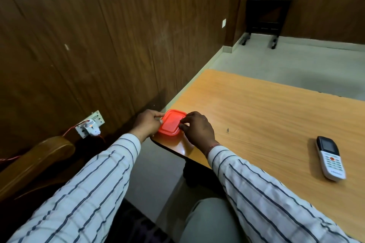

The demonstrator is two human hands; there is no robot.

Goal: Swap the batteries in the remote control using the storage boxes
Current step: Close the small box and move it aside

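Note:
A small red storage box [171,123] with its lid on sits at the near left corner of the wooden table [266,108]. My left hand [148,122] grips the box's left side, fingers curled over the lid's edge. My right hand [198,129] holds the right side, fingertips on the lid's rim. A white remote control [330,158] with a dark screen and an orange button lies face up on the table, far to the right of both hands. No batteries are visible.
A wood-panelled wall [98,45] runs along the table's left side, with a wall socket and plugged-in charger [89,125] with red wires low down. A wooden chair arm [33,160] is at lower left. A dark side table [264,17] stands across the floor.

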